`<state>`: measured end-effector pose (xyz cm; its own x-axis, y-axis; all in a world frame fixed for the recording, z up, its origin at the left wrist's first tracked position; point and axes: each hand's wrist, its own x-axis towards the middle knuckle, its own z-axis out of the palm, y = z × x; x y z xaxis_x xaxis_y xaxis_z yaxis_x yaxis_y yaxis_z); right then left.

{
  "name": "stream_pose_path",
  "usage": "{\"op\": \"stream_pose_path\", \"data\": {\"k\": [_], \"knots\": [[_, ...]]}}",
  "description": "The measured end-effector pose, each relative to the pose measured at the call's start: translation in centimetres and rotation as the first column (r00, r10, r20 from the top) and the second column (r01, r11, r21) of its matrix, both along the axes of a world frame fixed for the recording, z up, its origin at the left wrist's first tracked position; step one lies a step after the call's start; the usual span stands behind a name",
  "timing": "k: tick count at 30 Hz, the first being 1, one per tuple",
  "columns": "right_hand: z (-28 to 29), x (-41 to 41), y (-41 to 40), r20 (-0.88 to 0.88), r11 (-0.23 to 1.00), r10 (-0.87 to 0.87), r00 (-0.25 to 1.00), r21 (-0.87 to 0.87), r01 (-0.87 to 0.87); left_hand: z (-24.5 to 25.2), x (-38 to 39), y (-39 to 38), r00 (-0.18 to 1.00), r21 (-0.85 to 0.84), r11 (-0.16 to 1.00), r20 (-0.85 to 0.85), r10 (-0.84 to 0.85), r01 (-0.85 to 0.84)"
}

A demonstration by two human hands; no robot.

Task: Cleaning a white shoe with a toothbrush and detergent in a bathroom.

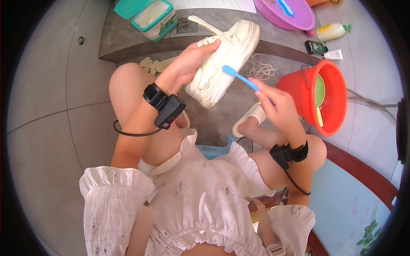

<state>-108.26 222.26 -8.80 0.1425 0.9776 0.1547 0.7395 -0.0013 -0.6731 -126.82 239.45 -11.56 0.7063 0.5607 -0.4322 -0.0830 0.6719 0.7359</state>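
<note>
My left hand (192,60) grips a white shoe (221,60) by its opening, with the thumb on the upper; some of the fingers are hidden. The shoe's tongue sticks out towards the upper left, and its thick sole faces right. No laces show threaded in it. In my right hand (277,104) is a blue toothbrush (245,80), held by its handle. Its head lies over the shoe's side near the sole; whether the bristles touch cannot be told. White shoelaces (261,68) lie in a loose heap on the floor beyond the brush.
An open teal-lidded tub (153,22) stands on the raised ledge (128,41), near a floor drain (187,25). A purple basin (298,19) holds a blue brush (285,8). Several bottles, one a pump bottle (331,32), lie nearby. A red bucket (290,76) holds a green ladle (319,91).
</note>
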Motion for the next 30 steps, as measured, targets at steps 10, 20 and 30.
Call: {"op": "stream_pose_path", "data": {"k": [10,20,30], "knots": [[-0.6,-1.1,-0.9,0.072,0.990,0.061,0.996,-0.132,-0.051,-1.1,0.1,-0.1,0.997,0.034,0.997,-0.040,0.065,-0.064],[0.8,-0.3,-0.3,0.128,0.991,0.039,0.991,-0.135,-0.022,-1.0,-0.1,0.9,1.000,-0.097,0.995,-0.017,0.016,-0.018],[1.7,1.3,0.7,0.188,0.988,-0.080,0.979,-0.115,0.103,-1.6,0.3,0.8,1.000,-0.078,0.997,-0.029,-0.006,0.004]]}}
